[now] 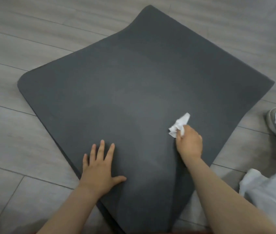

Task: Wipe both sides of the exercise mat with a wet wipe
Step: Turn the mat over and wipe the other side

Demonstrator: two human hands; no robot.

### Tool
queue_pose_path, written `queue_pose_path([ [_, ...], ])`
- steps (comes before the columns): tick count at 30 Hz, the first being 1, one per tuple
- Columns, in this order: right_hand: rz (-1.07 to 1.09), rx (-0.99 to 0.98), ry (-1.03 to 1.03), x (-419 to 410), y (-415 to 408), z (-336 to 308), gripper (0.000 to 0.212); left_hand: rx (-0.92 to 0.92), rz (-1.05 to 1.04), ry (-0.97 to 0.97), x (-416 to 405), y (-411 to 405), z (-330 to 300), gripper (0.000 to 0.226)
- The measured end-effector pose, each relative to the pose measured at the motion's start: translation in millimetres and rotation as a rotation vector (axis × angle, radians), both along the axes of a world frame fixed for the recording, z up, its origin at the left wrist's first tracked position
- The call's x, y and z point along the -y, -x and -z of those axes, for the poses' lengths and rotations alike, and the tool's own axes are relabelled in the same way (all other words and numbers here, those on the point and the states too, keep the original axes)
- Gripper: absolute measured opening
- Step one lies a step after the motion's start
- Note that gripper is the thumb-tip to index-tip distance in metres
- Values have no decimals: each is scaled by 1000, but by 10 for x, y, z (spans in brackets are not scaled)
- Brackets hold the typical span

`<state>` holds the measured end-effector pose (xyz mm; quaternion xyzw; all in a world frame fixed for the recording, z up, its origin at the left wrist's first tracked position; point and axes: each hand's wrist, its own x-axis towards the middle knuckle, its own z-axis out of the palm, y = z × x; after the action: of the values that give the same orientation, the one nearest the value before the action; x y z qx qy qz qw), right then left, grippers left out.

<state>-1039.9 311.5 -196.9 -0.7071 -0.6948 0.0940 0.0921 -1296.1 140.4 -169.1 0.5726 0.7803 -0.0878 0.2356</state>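
The right hand (190, 144) clutches a crumpled wet wipe (179, 126) against the exercise mat (117, 85); at eight o'clock from it, the left hand (99, 168) presses flat, fingers spread. The doubled mat could slide on smooth floor (24, 48) if that bracing eases.

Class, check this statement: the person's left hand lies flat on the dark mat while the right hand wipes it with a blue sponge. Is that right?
Not quite. The head view shows the right hand holding a crumpled white wipe, not a blue sponge. The left hand does lie flat on the dark mat.
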Motion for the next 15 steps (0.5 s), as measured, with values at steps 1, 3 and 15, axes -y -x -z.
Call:
queue_pose_path([
  [1,129,7,-5,161,-391,-32,15,18,14,-4,-46,-15,32,118],
  [3,351,5,18,383,-835,-82,21,55,19,0,-122,-83,72,117],
  [15,-721,94,254,-374,2250,-220,25,67,-1,61,-154,-215,127,115],
])
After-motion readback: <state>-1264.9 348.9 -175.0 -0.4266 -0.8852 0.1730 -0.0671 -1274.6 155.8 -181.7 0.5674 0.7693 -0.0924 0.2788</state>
